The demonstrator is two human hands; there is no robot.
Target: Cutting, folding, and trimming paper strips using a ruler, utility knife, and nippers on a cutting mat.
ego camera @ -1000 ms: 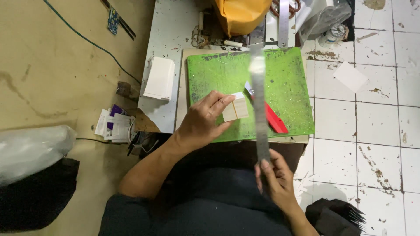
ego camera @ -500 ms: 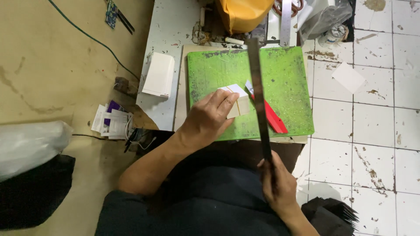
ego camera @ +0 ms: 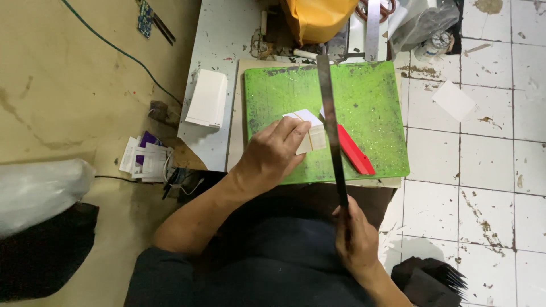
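The left hand (ego camera: 273, 156) presses flat on a small stack of pale cards (ego camera: 310, 133) lying mid-way on the green cutting mat (ego camera: 369, 96), fingers spread over it rather than closed around it. The right hand (ego camera: 355, 239) is clamped on the near end of a long steel ruler (ego camera: 330, 131), held tilted above the cards, not yet laid flat. A red-handled knife (ego camera: 354, 150) lies untouched just beside them. No cut seems made, though the cards' edges are hard to read.
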